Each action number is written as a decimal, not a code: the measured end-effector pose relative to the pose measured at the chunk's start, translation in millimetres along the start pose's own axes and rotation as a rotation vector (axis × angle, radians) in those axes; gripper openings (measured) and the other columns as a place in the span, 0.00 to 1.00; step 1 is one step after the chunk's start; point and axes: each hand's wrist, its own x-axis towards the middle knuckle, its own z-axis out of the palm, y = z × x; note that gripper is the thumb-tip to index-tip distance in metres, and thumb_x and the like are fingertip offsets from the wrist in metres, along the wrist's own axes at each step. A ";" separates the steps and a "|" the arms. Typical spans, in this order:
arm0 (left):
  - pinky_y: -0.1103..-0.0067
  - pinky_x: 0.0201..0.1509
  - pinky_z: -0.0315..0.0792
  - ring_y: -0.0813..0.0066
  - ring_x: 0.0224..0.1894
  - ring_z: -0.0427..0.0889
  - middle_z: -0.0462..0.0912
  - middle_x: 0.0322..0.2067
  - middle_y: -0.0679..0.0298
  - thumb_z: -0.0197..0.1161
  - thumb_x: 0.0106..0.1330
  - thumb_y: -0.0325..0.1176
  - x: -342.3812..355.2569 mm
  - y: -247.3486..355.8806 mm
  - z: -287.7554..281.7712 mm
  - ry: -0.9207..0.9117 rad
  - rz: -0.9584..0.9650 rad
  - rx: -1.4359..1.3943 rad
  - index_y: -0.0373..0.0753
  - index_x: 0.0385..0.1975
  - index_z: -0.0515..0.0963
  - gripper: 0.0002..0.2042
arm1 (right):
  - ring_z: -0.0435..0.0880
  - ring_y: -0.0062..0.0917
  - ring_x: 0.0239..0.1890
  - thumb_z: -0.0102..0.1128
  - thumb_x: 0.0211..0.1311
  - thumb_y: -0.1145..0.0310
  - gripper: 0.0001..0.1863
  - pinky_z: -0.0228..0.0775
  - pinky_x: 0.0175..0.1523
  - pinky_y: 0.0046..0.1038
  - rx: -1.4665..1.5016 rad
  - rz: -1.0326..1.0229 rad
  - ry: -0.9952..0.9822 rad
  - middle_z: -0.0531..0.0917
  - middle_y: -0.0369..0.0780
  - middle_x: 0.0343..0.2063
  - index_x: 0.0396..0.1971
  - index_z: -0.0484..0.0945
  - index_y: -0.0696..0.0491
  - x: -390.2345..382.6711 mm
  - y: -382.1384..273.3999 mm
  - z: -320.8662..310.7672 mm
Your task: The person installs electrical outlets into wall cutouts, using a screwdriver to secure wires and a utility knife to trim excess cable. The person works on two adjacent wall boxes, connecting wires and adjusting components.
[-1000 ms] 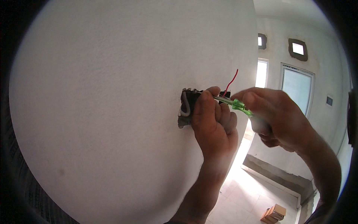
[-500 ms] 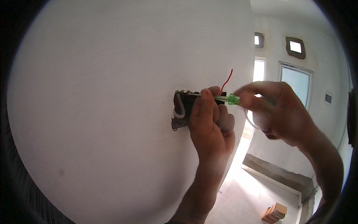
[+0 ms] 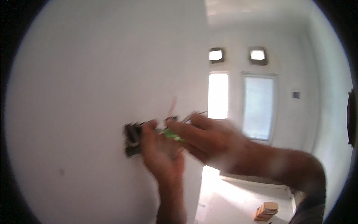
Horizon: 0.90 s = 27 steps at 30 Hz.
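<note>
Two bare hands at a pale wall point(image 3: 82, 93). The left hand point(image 3: 162, 156) is raised against the recessed box point(image 3: 131, 152), its fingers bent; blur hides whether they pinch anything. The right hand point(image 3: 216, 142) has its fingers closed on the green-handled screwdriver point(image 3: 173, 135), which lies between the hands, right of the box's visible part. A grey cable point(image 3: 132, 139) loops inside the box; a red wire point(image 3: 172, 107), blurred, rises above the screwdriver. Beyond: a window point(image 3: 258, 108) and, on the floor point(image 3: 227, 198), cartons point(image 3: 266, 211).

right hand point(image 3: 213, 142) nearer left hand point(image 3: 159, 155) (view swung right)
</note>
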 end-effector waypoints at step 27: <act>0.83 0.17 0.45 0.90 0.16 0.48 0.55 0.16 0.77 0.53 0.78 0.38 23.3 12.9 -46.5 -0.397 -0.098 -0.072 0.31 0.46 0.75 0.14 | 0.89 0.32 0.30 0.63 0.67 0.72 0.20 0.83 0.34 0.28 0.098 0.081 -0.042 0.86 0.50 0.34 0.56 0.76 0.60 23.1 -2.9 24.9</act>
